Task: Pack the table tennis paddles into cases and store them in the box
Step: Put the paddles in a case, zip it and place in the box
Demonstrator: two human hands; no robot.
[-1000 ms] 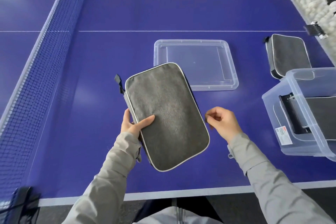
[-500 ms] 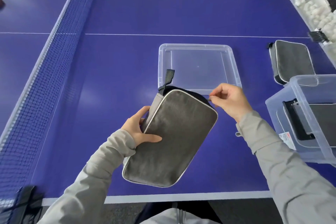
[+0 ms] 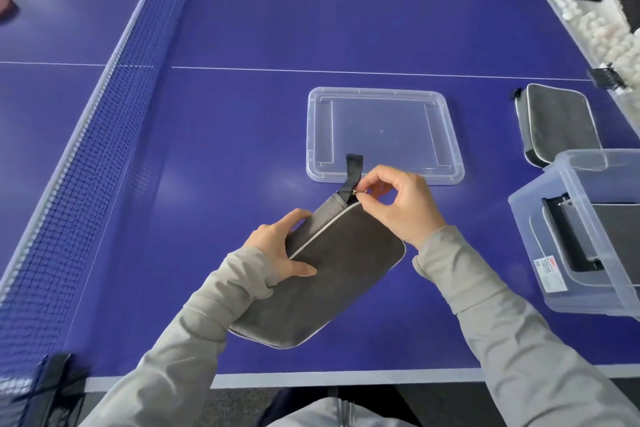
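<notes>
I hold a grey paddle case point(image 3: 343, 270) with pale piping tilted above the blue table near its front edge. My left hand point(image 3: 280, 246) grips the case's left side, thumb lying on its face. My right hand point(image 3: 398, 208) pinches the small metal zipper pull at the case's far corner, beside its black strap loop point(image 3: 351, 173). A second grey case point(image 3: 557, 123) lies flat at the right. The clear storage box point(image 3: 568, 253) stands at the right edge, with a dark case inside it. No bare paddle is in sight.
The box's clear lid point(image 3: 381, 104) lies flat on the table beyond the case. The net point(image 3: 104, 149) runs along the left. White balls point(image 3: 595, 28) fill a trough at the far right, with a black clamp point(image 3: 606, 76) beside it.
The case has been turned and tipped so its strap end points away from me. My right hand travelled along the case's edge to the strap corner, pinching the zipper pull.
</notes>
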